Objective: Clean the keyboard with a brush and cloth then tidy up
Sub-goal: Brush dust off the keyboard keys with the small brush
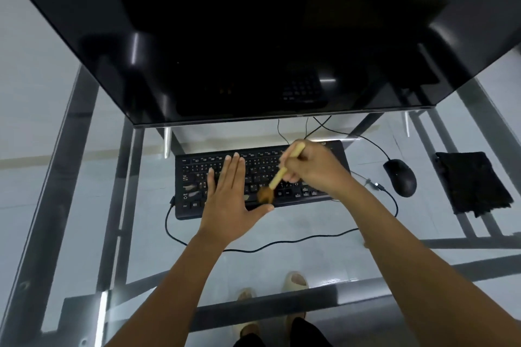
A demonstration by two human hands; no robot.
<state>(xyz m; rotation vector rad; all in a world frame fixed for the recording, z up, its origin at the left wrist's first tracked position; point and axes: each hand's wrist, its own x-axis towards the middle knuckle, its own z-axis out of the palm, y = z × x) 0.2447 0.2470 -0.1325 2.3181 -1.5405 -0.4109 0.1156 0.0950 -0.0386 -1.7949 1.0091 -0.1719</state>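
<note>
My right hand (313, 169) grips the brush (277, 177), its bristles on the keyboard (191, 177) at my 12 o'clock, left hand (228, 197) flat on the keys, so hard strokes could shove debris under keycaps.

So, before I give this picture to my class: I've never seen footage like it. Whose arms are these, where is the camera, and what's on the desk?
There is one picture, from a camera worn on a person's head, looking down at their own arms. On the glass desk lies a black keyboard below a dark monitor. The left hand rests flat and open on the keys. The right hand holds a small brush, bristles down on the keys. A mouse and a folded black cloth lie to the right.
</note>
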